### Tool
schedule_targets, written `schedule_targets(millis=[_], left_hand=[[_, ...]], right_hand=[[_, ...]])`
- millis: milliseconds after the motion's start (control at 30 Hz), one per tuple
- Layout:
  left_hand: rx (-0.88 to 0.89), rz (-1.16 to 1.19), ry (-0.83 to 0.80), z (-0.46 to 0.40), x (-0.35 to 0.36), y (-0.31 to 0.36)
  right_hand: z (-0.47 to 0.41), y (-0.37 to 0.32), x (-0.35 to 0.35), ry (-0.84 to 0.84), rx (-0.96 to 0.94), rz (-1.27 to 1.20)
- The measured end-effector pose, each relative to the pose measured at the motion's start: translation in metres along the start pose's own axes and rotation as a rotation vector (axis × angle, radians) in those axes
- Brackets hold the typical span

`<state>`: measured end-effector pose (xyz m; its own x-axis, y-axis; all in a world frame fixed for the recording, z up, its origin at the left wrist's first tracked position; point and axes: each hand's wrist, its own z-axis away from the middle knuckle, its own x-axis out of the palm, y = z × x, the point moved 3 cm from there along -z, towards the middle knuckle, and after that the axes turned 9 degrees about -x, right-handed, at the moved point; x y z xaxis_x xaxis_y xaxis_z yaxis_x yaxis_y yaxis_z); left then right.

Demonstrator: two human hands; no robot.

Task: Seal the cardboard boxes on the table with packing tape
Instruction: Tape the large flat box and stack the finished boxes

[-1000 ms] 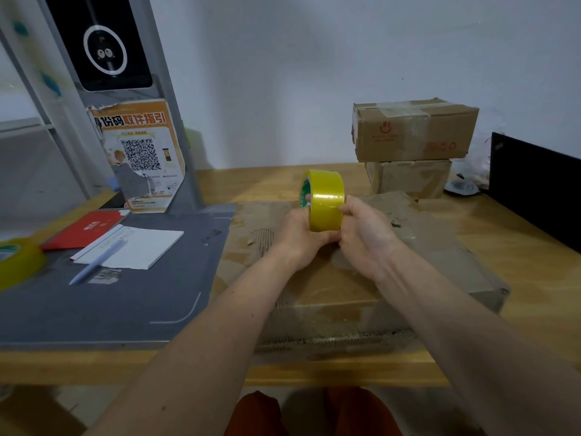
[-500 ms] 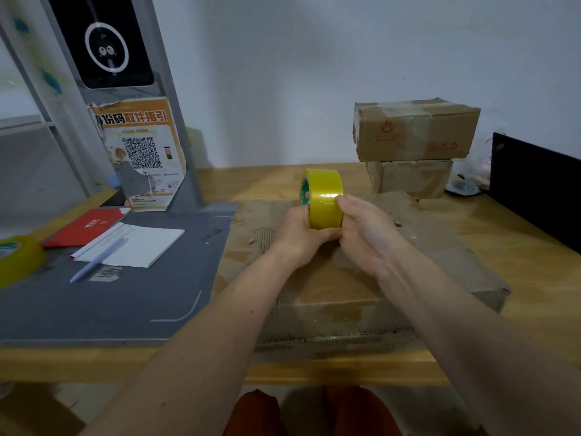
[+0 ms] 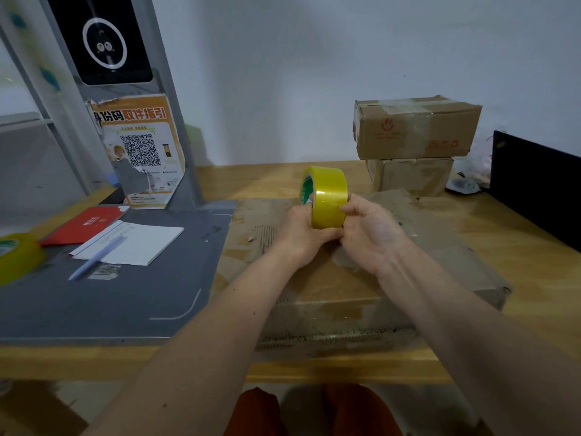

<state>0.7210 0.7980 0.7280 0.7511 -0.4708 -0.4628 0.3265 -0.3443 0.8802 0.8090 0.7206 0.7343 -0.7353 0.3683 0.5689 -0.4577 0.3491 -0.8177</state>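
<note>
tape roll upright, gripped by left hand, right hand.

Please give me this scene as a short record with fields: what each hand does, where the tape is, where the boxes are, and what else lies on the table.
left hand: left hand grips the tape roll from the left side
right hand: right hand pinches the roll's right edge with its fingers
tape: yellow tape roll, held upright above the flat box
flat box: large worn cardboard box, in front of the person
stacked boxes: upper box on lower box, at the back right
other: second tape roll, far left; notepad with pen
</note>
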Motion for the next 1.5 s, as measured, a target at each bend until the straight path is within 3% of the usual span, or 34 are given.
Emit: schedule_targets(millis=[467,633,800,1000,1167,1500], left_hand=[[0.008,0.073,-0.014,0.004,-0.001,0.002],[-0.028,0.333,-0.060,0.013,-0.007,0.019],[-0.115,0.399,0.088,0.007,-0.014,0.019],[-0.007,0.363,-0.051,0.010,-0.011,0.018],[0.011,0.392,-0.156,0.011,-0.008,0.022],[-0.121,0.511,0.184,0.026,0.007,0.027]], right_hand=[[0.002,-0.004,0.008,-0.066,-0.071,0.055],[-0.003,-0.011,0.007,-0.058,-0.089,0.051],[-0.005,0.001,0.011,-0.063,-0.119,0.063],[-0.009,0.012,0.015,0.134,-0.097,-0.043],[-0.008,0.014,0.014,0.170,-0.084,-0.245],[-0.001,0.019,0.017,0.087,-0.019,-0.248]])
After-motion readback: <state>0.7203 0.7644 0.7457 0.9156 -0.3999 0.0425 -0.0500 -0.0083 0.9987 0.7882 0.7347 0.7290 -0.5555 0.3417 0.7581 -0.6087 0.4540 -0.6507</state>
